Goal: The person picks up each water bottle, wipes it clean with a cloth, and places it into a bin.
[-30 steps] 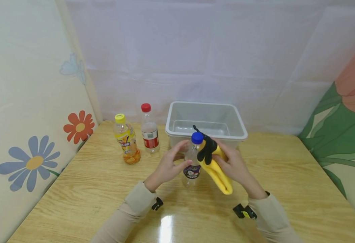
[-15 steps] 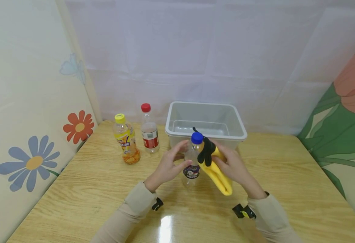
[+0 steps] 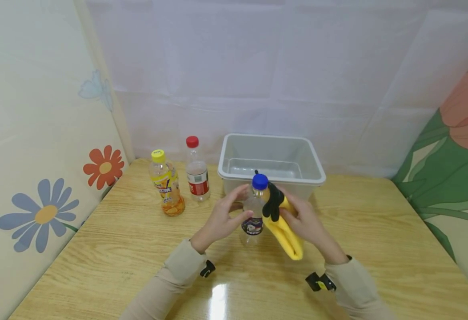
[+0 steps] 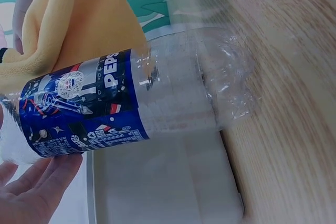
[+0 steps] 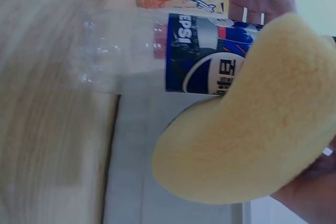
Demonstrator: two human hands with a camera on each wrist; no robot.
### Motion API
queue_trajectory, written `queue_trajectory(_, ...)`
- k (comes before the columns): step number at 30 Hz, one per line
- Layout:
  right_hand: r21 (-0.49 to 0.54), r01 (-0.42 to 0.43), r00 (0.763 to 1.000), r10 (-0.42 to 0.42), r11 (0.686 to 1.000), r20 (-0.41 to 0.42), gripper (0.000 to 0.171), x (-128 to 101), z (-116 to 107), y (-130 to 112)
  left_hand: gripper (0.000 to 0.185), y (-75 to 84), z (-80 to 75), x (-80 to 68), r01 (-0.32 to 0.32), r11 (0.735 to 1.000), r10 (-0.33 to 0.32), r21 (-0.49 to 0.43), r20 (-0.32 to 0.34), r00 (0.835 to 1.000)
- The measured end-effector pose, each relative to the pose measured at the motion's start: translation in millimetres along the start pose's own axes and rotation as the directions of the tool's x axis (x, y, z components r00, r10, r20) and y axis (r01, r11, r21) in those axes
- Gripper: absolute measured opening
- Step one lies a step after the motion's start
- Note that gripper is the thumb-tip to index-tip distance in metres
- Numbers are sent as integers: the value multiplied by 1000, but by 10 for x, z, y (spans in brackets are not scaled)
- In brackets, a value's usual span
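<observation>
An upright clear plastic Pepsi bottle point(image 3: 252, 226) with a blue cap and dark blue label is in front of me in the head view. My left hand point(image 3: 223, 218) holds it from the left, thumb in front and fingers round the back. With my right hand point(image 3: 307, 222) I grip a folded yellow cloth point(image 3: 284, 238) with black trim, pressed to the bottle's right side just under the cap. In the right wrist view the cloth point(image 5: 252, 124) covers part of the label. The bottle's base point(image 4: 231, 77) is at the wooden tabletop in the left wrist view; I cannot tell whether it touches.
Behind the bottle stands a grey plastic bin point(image 3: 272, 160). To the left are a yellow-capped bottle point(image 3: 167, 186) with some orange contents and a red-capped bottle point(image 3: 197, 175). The wooden table point(image 3: 138, 258) meets a white backdrop point(image 3: 258, 66) at the back.
My right hand has slid the cloth slightly downward along the bottle, its lower end shifting a little left. The left hand and bottle stay in place.
</observation>
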State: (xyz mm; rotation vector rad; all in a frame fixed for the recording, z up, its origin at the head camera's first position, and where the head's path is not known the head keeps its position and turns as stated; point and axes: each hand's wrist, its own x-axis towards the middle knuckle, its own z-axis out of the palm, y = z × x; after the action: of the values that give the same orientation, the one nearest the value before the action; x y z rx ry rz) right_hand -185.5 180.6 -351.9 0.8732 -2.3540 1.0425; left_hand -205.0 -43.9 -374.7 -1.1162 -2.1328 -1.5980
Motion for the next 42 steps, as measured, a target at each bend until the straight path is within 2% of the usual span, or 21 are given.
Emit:
queue_trajectory(8, 35, -17, 995, 21, 999, -100, 57, -92, 121, 47, 60, 11, 4, 0, -14, 1000, 14, 4, 2, 1000)
queue_trajectory(21, 98, -58, 990, 70, 994, -124, 54, -173, 230, 67, 63, 25, 8, 1, 0, 1000, 0, 14, -8, 1000)
queue_trajectory(33, 128, -188, 979, 197, 974, -60, 52, -231, 290, 57, 59, -14, 9, -17, 11, 1000, -11, -7, 10, 1000)
queue_trajectory(42, 105, -132, 990, 136, 986, -32, 52, -256, 323, 82, 58, 0, 10, -19, 29, 1000, -29, -9, 7, 1000)
